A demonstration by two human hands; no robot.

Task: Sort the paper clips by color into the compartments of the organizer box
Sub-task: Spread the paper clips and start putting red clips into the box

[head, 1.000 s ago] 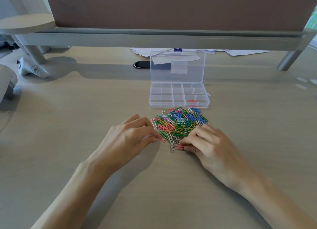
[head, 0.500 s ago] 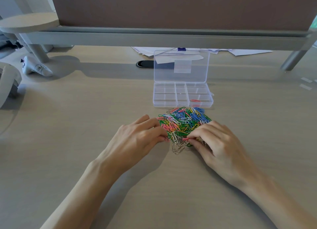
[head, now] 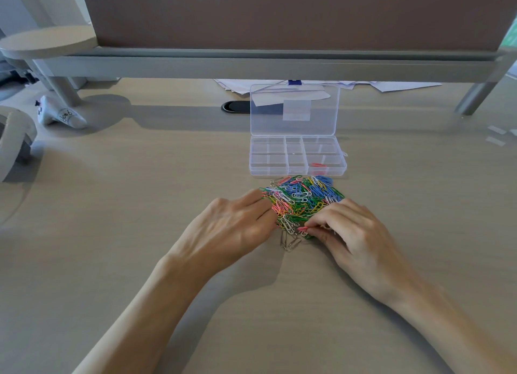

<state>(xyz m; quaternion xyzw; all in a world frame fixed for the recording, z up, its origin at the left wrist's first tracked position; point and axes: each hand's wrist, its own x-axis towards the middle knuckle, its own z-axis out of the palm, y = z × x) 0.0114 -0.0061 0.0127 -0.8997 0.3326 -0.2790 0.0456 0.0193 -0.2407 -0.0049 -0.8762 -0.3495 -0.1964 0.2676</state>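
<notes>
A heap of mixed paper clips (head: 303,198) in green, blue, pink, yellow, white and silver lies on the desk just in front of the clear organizer box (head: 298,173). The box lid stands open behind it. One red clip (head: 318,165) lies in a front right compartment; the other compartments look empty. My left hand (head: 235,228) rests at the heap's left edge, its fingers straight and touching the clips. At the near right edge of the heap my right hand (head: 352,231) pinches a pink paper clip (head: 303,229) between thumb and fingers.
A grey shelf rail (head: 265,65) on legs spans the back of the desk, with loose papers (head: 391,85) under it. A black oval grommet (head: 235,106) sits left of the lid. A white controller (head: 60,116) and a headset (head: 14,141) lie far left.
My right hand has drawn the pink clip slightly up and toward the heap's near right edge. My left hand has stayed against the heap's left side. The camera has shifted a little.
</notes>
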